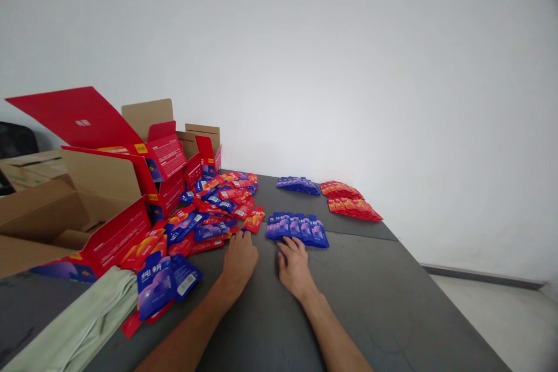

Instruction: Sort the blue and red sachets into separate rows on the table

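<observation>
My left hand [240,256] is at the near right edge of a loose pile of red and blue sachets [213,203]. Its fingers curl downward, close to a red sachet [253,220]; whatever lies under the fingertips is hidden. To the right, my right hand [295,267] rests on the table with its fingers bent and the thumb apart. Its fingertips reach the near edge of a row of overlapping blue sachets [296,229], and no sachet shows in its grip.
Open red cartons [117,232] stand at the left. A pale green cloth [87,319] and blue sachets [157,285] lie before them. Farther back on the dark table [370,290] are a blue stack [299,185] and red stacks [353,208] near the wall.
</observation>
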A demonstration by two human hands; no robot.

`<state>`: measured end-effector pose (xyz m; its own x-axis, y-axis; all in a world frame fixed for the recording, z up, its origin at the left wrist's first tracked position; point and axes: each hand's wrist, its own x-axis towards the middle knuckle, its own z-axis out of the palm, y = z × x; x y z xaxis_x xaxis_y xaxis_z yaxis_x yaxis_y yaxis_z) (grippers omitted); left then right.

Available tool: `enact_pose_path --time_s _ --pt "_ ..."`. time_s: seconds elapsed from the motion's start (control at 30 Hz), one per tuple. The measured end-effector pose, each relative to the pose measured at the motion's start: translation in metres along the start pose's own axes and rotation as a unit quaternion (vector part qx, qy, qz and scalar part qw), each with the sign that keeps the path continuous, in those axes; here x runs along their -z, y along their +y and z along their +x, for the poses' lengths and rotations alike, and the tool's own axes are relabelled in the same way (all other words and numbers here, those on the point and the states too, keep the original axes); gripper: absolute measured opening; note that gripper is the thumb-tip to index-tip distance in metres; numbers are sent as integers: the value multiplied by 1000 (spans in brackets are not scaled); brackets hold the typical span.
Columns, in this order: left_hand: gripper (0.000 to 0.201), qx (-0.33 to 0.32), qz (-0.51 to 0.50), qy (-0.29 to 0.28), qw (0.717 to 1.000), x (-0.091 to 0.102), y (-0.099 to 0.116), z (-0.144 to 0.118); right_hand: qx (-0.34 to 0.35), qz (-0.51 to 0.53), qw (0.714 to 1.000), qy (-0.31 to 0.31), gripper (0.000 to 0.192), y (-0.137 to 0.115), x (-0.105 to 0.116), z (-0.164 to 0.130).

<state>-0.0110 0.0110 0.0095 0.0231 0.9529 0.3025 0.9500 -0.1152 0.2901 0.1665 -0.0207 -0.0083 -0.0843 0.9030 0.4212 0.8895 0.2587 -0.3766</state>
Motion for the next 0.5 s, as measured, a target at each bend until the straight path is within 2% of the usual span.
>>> enact_pose_path --time_s 0.17,0.3,0.37,0.5 --pt "28 25 -41 14 999 11 1 1 5 19 1000 13 37 1 -1 0" --pt "27 56 -157 56 984 15 -3 4 -5 57 998 18 35 -4 1 1" --pt "27 58 -258 66 962 10 -3 5 -6 96 995 20 35 -8 4 1" --pt "27 59 -446 36 892 -10 0 6 -42 213 976 35 36 -15 6 2"
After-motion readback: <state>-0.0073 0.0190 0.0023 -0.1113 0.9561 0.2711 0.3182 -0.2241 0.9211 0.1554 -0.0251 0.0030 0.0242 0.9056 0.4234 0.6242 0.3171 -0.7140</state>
